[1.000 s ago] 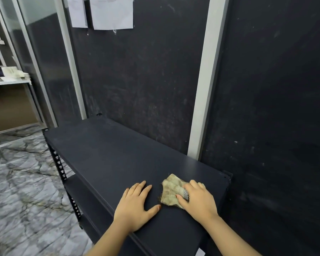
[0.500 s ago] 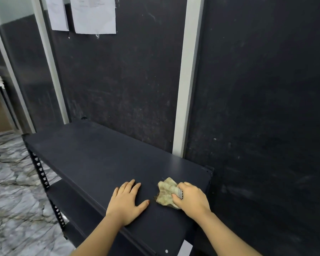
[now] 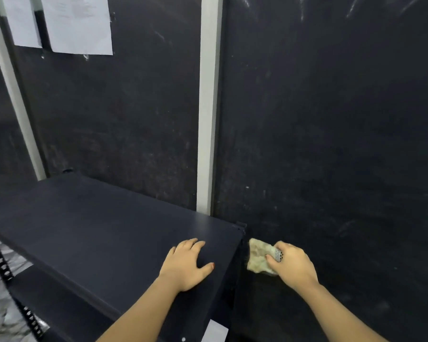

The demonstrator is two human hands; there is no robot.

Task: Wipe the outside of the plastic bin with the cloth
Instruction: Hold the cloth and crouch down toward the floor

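**A:** Looking for the plastic bin and honestly can't find one anywhere. Biggest thing is the dark wall [image 3: 331,144] filling the upper and right of the frame, then the black shelf [image 3: 97,230] running from the left edge to lower centre, its long axis slanting toward the wall. So which way the bin lies from the hands, no idea.

**B:** Same, no bin in view. Left hand [image 3: 185,264] is open, palm flat on the shelf top near its right end. Right hand [image 3: 290,264] is closed on the crumpled cloth [image 3: 258,256], just past the shelf's right edge in the lower middle, in front of the wall.

**A:** So the right hand is the one ready to wipe, wherever the bin turns up.

**B:** Yeah, my guess too. Compared to a second ago, the cloth was on the shelf top beside the left hand; now it's off the end. The view has swung right too, so the floor at the left is mostly gone.
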